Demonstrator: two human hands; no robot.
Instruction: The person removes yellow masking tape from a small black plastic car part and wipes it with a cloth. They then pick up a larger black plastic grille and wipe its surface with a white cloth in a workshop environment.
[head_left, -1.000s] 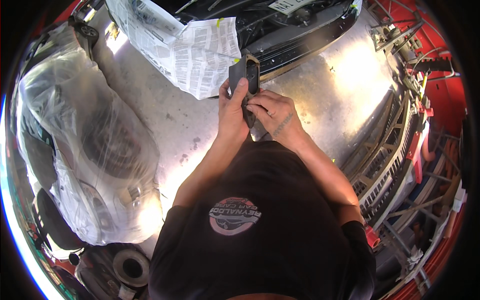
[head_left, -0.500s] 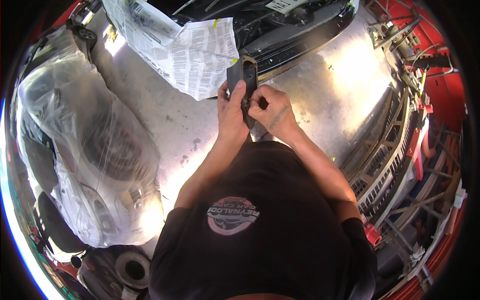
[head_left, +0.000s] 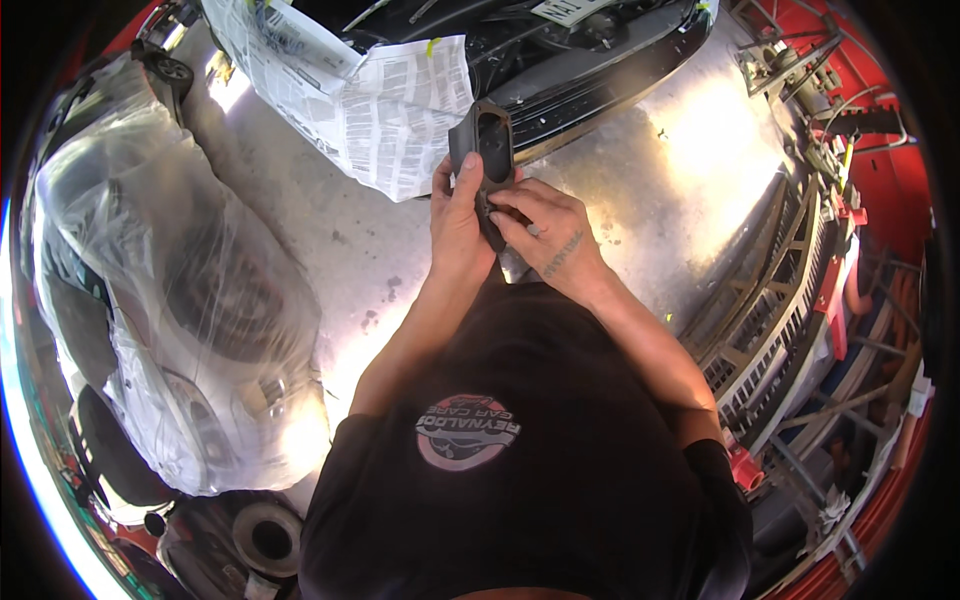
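Left hand [head_left: 457, 225] clamped around dark plastic trim piece [head_left: 487, 150], thumb up its edge, right hand [head_left: 552, 238] just beside, fingers pinching the piece's lower end, piece rising above both hands, newspaper masking [head_left: 385, 115] beyond, plastic-wrapped car [head_left: 170, 300] far left

Single view: head-worn fisheye, looking steeply down past the wearer's chest onto the concrete floor [head_left: 330, 240]. Both hands sit near, just above frame centre. Straight edges bow toward the rim; the corners are black. A plastic-wrapped car [head_left: 170, 300] fills the left, metal racks [head_left: 790, 300] the right. No second view shares it.
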